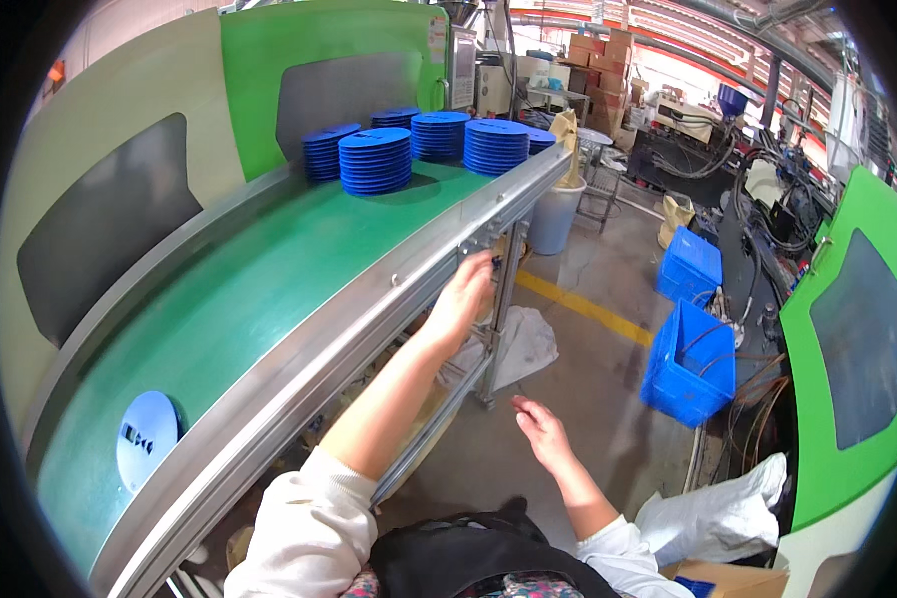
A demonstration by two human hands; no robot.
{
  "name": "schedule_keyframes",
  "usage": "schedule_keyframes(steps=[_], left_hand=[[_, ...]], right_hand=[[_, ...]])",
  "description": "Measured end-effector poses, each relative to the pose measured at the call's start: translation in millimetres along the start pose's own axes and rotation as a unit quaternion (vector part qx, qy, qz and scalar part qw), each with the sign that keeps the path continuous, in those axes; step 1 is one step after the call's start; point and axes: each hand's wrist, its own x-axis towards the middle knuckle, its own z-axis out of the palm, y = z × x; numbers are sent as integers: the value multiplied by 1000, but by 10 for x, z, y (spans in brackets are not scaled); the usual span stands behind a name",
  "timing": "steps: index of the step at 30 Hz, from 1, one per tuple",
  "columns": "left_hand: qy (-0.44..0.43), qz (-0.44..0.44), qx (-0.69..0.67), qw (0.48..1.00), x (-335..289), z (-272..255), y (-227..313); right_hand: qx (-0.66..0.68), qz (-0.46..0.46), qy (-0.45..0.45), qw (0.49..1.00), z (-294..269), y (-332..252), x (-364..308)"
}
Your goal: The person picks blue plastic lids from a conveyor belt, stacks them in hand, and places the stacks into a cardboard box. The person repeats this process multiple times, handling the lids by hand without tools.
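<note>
R hand [543,431], empty, fingers loose, pointing up-left, well apart from L hand [463,299], also empty, near rail [319,349]; can't tell if touching. Single blue disc [148,453] on near end of green belt [239,279], shows oval, long axis approx. up-down; disc stacks [374,169] upright, far end.

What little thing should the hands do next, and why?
Perhaps the left hand should reach for the lone blue disc: it lies by itself on the green belt, while the blue stacks stand farther along.
</note>
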Motion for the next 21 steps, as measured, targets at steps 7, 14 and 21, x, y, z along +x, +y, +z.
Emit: schedule_keyframes(steps=[7, 14, 21], left_hand=[[141, 27, -20, 989, 1890, -289, 783], [264, -101, 7, 959, 3349, -938, 718], [304, -200, -45, 930, 4450, -1213, 77]], right_hand=[[101, -39, -99, 989, -309, 28, 1897], [202, -179, 52, 961, -1397, -705, 4437], [-146, -180, 45, 972, -1925, -1107, 6571]])
